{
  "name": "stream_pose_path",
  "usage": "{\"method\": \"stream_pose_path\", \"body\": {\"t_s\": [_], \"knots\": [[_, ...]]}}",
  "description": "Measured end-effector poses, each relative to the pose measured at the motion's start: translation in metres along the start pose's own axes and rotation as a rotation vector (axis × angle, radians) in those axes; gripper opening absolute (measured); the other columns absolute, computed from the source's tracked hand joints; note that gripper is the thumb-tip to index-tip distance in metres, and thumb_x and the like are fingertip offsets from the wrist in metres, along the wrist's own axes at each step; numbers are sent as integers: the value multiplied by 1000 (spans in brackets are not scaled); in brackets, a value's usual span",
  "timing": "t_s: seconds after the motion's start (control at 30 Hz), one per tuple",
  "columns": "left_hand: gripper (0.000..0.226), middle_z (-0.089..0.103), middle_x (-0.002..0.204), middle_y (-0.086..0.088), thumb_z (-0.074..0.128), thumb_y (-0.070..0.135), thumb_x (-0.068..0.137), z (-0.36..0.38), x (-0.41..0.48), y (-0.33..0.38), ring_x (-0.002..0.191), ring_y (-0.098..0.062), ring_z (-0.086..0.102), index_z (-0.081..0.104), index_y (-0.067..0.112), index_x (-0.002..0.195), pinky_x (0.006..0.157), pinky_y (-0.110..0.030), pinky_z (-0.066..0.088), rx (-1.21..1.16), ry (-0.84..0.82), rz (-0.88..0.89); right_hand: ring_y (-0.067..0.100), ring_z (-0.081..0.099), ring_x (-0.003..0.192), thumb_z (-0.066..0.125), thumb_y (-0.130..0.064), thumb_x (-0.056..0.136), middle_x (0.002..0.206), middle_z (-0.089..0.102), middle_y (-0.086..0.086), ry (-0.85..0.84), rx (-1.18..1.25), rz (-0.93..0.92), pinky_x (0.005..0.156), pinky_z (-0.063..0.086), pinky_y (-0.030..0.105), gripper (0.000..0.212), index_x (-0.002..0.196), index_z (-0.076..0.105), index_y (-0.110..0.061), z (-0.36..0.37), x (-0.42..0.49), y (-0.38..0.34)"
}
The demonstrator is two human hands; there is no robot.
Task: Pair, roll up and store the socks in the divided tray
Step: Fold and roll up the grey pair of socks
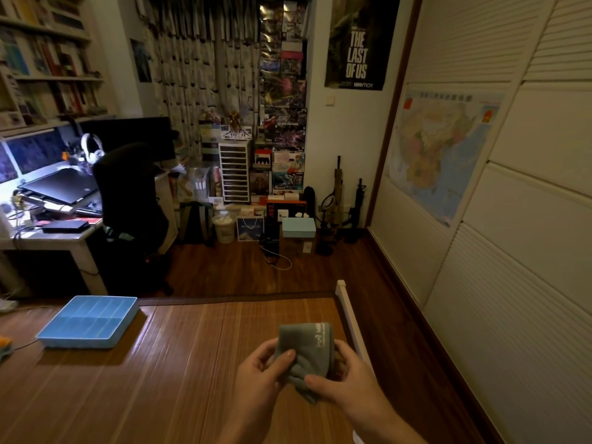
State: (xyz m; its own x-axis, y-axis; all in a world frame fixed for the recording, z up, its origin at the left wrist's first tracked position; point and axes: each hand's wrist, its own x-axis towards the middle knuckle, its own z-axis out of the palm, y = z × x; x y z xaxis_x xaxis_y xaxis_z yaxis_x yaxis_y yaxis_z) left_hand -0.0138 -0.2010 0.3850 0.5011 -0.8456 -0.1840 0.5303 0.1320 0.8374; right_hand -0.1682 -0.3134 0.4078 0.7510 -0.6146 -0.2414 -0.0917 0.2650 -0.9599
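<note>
- Left hand [262,370] grips a grey sock bundle [307,347] low in the near centre of the scene, its thumb laid across the front of the fabric and its fingers curled behind.
- Right hand [339,379] clasps the same bundle from the right, thumb pressed on the lower fold and fingers wrapped round the far side.
- White lettering and a small logo show on the upper part of the sock bundle; how many socks it contains cannot be told.
- Both hands hold the bundle just above a wood-toned slatted surface [160,379], close to its right edge.
- A blue divided tray [80,343] sits on the left of the surface, well apart from the hands, its compartments laid out in two rows.
- A sliver of something orange [4,341] shows at the left edge, just beside the tray.
- Beyond the surface, on the far left, a black office chair [128,193] stands at a lit desk [48,241] carrying a closed laptop [61,187], with white headphones [91,149] behind it.
- Packed bookshelves [45,59] rise above the desk.
- Stacked boxes [283,123] line the far wall, beside patterned curtains [192,59].
- A dark poster [360,43] hangs on the far wall, and a map [442,149] is fixed to the panelled doors on the right.
</note>
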Motion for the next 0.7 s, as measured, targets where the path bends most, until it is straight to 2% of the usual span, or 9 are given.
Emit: {"method": "stream_pose_path", "body": {"t_s": [0.07,0.17,0.23,0.3,0.37,0.43,0.5,0.57,0.7], "knots": [[38,76,110,-19,72,8,80,-1,-1,3,102,-37,74,70,2,117,72,-36,64,-2,-3,7,14,71,107,88,-10,72,120,70,-1,28,-66,-35,81,61,29,69,127,56,-35,2,0,1],[37,76,111,-14,79,19,77,3,-3,12,103,-33,74,74,13,113,75,-37,64,110,-27,66,13,69,109,89,-12,70,127,64,-2,-17,-78,2,83,60,28,75,128,51,-40,1,-3,-3],[29,76,113,-12,79,25,79,4,-4,18,104,-31,74,77,22,108,78,-36,63,196,-49,102,20,66,114,93,-25,66,132,59,0,-73,-58,24,87,60,33,81,130,47,-42,-1,-5,-10],[22,74,116,-12,74,21,86,2,-4,23,106,-32,73,76,25,108,79,-35,63,239,-74,113,19,62,119,89,-42,69,134,56,-2,-24,-94,-32,90,59,33,81,137,44,-43,-3,-6,-20],[21,73,118,-13,71,17,90,0,-3,26,109,-33,72,74,24,110,82,-36,62,269,-130,106,14,61,120,77,-46,78,133,56,-8,58,-197,-156,91,59,30,70,140,45,-43,-7,-5,-33],[23,72,120,-13,73,21,90,2,-4,30,111,-34,71,73,22,113,85,-37,62,296,-196,108,10,60,119,70,-43,84,129,60,-12,25,-372,-255,95,58,33,57,137,50,-41,-12,-5,-47],[31,71,121,-13,79,33,85,5,-6,35,113,-33,70,72,22,114,87,-37,61,321,-239,117,6,62,114,68,-36,90,121,65,-12,-53,-586,-311,96,57,35,39,128,61,-33,-16,-5,-57],[40,71,121,-12,82,42,80,7,-6,39,114,-32,69,72,22,114,89,-38,61,361,-269,133,5,64,104,70,-27,93,107,68,-12,-60,-719,-363,91,57,33,21,113,68,-28,-18,-4,-62],[31,70,123,-6,74,38,90,11,-3,46,115,-27,68,70,27,118,90,-34,58,480,-342,156,4,65,98,70,-22,93,100,68,-13,-46,-802,-482,85,58,29,13,106,69,-26,-16,-2,-63]]}}
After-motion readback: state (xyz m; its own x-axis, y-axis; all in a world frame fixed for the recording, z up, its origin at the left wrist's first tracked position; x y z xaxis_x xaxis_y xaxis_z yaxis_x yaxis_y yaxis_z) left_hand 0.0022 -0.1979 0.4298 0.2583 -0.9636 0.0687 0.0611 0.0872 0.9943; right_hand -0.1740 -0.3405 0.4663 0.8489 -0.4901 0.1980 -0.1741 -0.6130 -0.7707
